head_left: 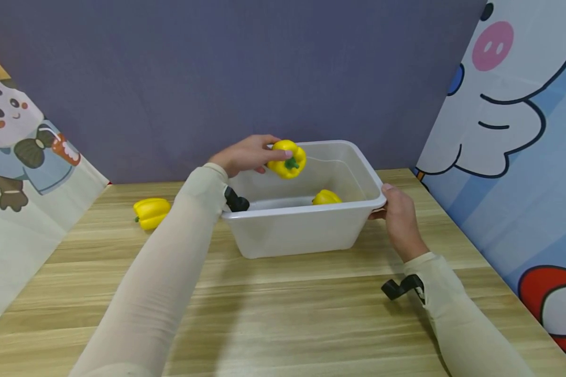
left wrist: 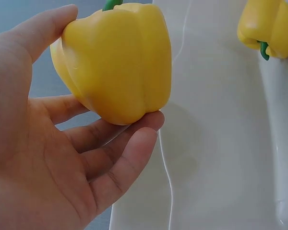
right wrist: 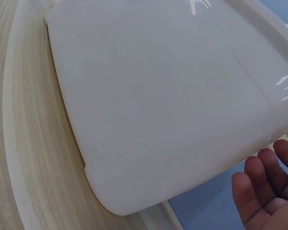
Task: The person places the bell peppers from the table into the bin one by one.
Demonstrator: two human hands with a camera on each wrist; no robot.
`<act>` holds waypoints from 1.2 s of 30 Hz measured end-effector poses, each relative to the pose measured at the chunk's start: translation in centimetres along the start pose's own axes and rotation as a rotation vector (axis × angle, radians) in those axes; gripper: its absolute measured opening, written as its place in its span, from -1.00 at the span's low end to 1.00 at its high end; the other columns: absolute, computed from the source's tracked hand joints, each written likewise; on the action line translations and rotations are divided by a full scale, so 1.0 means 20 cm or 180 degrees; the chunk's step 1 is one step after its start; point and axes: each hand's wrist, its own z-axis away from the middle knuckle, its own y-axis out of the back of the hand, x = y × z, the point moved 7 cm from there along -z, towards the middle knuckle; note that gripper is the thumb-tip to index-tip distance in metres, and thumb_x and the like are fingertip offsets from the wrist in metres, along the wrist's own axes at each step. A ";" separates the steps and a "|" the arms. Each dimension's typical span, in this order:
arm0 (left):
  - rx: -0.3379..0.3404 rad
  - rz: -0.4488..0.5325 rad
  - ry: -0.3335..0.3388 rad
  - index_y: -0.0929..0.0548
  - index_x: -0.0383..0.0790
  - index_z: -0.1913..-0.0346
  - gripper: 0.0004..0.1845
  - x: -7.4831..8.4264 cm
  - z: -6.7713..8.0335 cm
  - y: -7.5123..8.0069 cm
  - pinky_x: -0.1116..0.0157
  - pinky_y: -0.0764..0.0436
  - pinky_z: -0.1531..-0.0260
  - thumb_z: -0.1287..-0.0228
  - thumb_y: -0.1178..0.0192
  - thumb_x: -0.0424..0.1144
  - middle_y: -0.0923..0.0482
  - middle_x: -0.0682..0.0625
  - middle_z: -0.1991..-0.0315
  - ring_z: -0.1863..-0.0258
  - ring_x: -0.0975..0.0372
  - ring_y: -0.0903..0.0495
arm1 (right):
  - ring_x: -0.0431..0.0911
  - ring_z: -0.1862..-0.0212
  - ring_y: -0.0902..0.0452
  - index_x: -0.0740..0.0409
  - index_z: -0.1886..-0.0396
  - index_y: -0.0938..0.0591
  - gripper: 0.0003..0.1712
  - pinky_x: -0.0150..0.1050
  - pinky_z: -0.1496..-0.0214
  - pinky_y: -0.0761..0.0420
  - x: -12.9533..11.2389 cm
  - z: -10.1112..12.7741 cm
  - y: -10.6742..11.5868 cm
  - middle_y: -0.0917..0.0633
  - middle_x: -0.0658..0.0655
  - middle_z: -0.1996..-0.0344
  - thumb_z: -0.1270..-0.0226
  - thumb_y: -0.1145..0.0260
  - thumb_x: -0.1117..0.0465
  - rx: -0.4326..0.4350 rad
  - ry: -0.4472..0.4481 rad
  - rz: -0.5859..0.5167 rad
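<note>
My left hand [head_left: 244, 155] holds a yellow bell pepper [head_left: 287, 159] above the white plastic tub [head_left: 306, 230] — thumb on one side, fingers [left wrist: 116, 163] curled under it, stem up. My right hand [head_left: 399, 216] grips the tub's right rim, thumb on top, fingers tucked beneath. A second pepper [head_left: 327, 197] lies inside the tub on its floor — a third pepper [head_left: 151, 212] rests on the wooden table [head_left: 283, 314], well to the left.

Bright, even light; soft shadows on counter [head_left: 283, 293]. Glare streaks on bin [right wrist: 283, 81] rim. Wrist views distorted.
</note>
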 end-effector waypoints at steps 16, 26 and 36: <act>0.0036 0.0038 0.0000 -0.33 -0.04 -0.47 -0.26 -0.01 0.00 0.00 0.06 -0.55 -0.12 -0.34 -0.26 0.17 -0.44 0.04 -0.22 -0.10 0.13 -0.49 | -0.16 0.36 -0.64 0.39 0.15 -0.59 -0.53 -0.27 0.41 -0.67 0.02 0.00 0.01 -0.70 0.04 0.36 -0.60 0.10 0.08 -0.0038 0.0028 0.0029; -0.0057 0.0002 0.0044 -0.30 -0.06 -0.49 -0.24 -0.01 0.00 -0.01 0.12 -0.57 -0.08 -0.33 -0.30 0.11 -0.44 0.01 -0.25 -0.11 0.14 -0.50 | -0.17 0.35 -0.65 0.32 0.15 -0.60 -0.53 -0.28 0.41 -0.67 0.03 -0.01 0.01 -0.70 0.11 0.31 -0.60 0.13 0.07 -0.0058 0.0035 0.0112; -0.0115 0.0069 0.0032 -0.29 -0.09 -0.50 -0.22 -0.01 0.00 -0.02 0.06 -0.50 -0.21 -0.31 -0.34 0.05 -0.37 -0.02 -0.38 -0.26 0.12 -0.43 | -0.16 0.38 -0.64 0.40 0.12 -0.58 -0.51 -0.27 0.42 -0.67 0.02 0.00 0.01 -0.71 0.03 0.38 -0.60 0.10 0.06 -0.0007 0.0009 0.0057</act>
